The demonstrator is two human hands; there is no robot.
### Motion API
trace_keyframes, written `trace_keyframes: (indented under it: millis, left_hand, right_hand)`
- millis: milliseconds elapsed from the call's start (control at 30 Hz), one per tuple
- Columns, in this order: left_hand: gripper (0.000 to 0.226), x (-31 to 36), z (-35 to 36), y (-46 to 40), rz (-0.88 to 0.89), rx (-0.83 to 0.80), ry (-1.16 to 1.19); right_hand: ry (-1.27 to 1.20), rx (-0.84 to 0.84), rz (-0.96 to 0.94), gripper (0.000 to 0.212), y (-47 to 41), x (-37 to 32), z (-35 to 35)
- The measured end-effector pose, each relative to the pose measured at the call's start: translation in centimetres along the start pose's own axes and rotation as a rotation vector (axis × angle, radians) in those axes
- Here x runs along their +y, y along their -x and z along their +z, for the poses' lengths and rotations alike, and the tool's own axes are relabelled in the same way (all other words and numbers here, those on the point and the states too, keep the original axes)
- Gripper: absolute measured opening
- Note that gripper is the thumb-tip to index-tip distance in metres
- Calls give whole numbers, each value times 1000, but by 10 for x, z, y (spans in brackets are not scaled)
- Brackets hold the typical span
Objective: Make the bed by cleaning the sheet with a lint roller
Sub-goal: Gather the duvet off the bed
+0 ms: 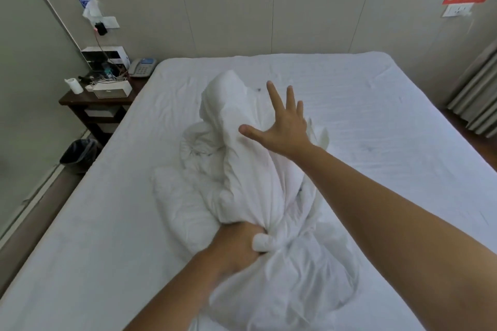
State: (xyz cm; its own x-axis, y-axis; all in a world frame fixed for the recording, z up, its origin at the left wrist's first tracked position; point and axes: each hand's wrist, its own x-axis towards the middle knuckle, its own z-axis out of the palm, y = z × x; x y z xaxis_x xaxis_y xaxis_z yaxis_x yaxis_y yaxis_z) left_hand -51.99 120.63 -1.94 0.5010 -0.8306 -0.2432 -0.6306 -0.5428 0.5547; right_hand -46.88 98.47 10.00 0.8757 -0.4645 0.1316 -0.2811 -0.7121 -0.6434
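No lint roller can be made out anywhere in the frame; the near edge of the bed and both forearms are cut off at the bottom. The left hand (242, 246), low centre, grips a twisted bunch of the crumpled white duvet (242, 169), its fingers buried in the cloth. The right hand (282, 126), at mid-frame, is spread wide with fingers straight and apart, over the upper part of the heap; whether it touches the cloth is unclear. The sheet (376, 129) lies wrinkled across the mattress, the duvet piled on its middle. At upper left stands a cluttered dark bench (80, 101) with a telephone (142, 67) and a bin (78, 153) below.
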Motion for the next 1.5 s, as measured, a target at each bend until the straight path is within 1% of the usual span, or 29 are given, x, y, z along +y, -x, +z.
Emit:
trace_keyframes:
  millis: [100, 200, 300, 367, 400, 433, 467, 500, 533, 567, 600, 633, 667, 700, 733, 767, 800, 867, 933, 967, 1000, 1067, 1133, 1200, 1267, 1333, 1400, 1467, 1500]
  left_hand:
    - [48, 30, 25, 25, 46, -45, -6]
    - [36, 48, 43, 34, 58, -76, -51]
    - [15, 54, 51, 45, 117, -5, -124]
    - [28, 54, 36, 56, 150, -3, -76]
    - [33, 53, 21, 63, 105, -16, 108]
    - [27, 57, 0, 70, 10, -8, 361]
    - [20, 57, -21, 74, -77, 128, 582]
    - [19, 55, -40, 73, -148, 382, 745]
    - [15, 51, -59, 68, -221, 680, 797]
    - [18, 52, -79, 62, -288, 899, 771]
    - [40, 53, -96, 53, -353, 1006, 639]
    - [68, 54, -110, 43, -406, 1010, 522]
    - [93, 53, -122, 31, -452, 948, 488]
    - [112, 54, -130, 18, -483, 875, 554]
    - [123, 53, -134, 6, -513, 809, 676]
    - [123, 52, -132, -2, -544, 735, 769]
    - [112, 52, -127, -6, -554, 654, 782]
    - [73, 61, -110, -7, -534, 480, 582]
    - [38, 82, -80, 1, -436, 338, 433]
    - [30, 98, -61, 11, -362, 274, 431]
    - [24, 115, -45, 25, -283, 227, 420]
    - [15, 147, -14, 60, -148, 162, 358]
    - [17, 162, 8, 92, -72, 82, 330]
    - [22, 165, 23, 117, -72, -21, 342]
    - [20, 164, 33, 132, -70, -54, 347]
    - [22, 162, 39, 147, -64, -35, 352]
    - [31, 156, 45, 167, -94, -53, 396]
    - [38, 142, 57, 201, -173, 2, 603]
    - [40, 132, 66, 222, -228, 155, 690]
  right_hand:
    - [-148, -187, 17, 133, 5, -30, 13]
    - [48, -450, -77, 125, 33, -26, 46]
    - [389, -517, -113, 90, 71, 4, 55]
    - [465, -492, -101, 66, 96, 20, 40]
    - [448, -468, -94, 53, 108, 24, 27]
    - [402, -432, -84, 41, 121, 28, 14]
    - [336, -388, -68, 31, 136, 30, 0]
    - [266, -351, -39, 25, 153, 32, -15]
    - [194, -320, -18, 26, 170, 34, -30]
    - [120, -290, -16, 31, 190, 33, -44]
    - [56, -275, -22, 37, 210, 33, -58]
    - [10, -273, -39, 42, 231, 34, -69]
    - [-20, -283, -62, 45, 253, 35, -78]
    - [-39, -302, -85, 47, 274, 37, -83]
    - [-57, -320, -103, 49, 295, 39, -87]
    - [-77, -324, -114, 52, 314, 42, -88]
    - [-99, -311, -116, 55, 332, 44, -88]
    - [-151, -237, -92, 63, 361, 48, -85]
    - [-188, -141, -69, 67, 378, 48, -84]
    - [-199, -99, -71, 70, 382, 47, -84]
    - [-206, -70, -71, 75, 383, 45, -86]
    - [-136, -65, -91, 100, 381, 42, -95]
    - [165, -124, -194, 124, 375, 36, -108]
    - [481, -232, -295, 145, 365, 19, -119]
    - [647, -341, -365, 159, 352, 5, -119]
    - [693, -577, -361, 157, 337, 3, -104]
    - [678, -810, -273, 131, 326, 11, -84]
    - [591, -851, -183, 100, 324, 21, -76]
    - [520, -835, -148, 88, 323, 26, -74]
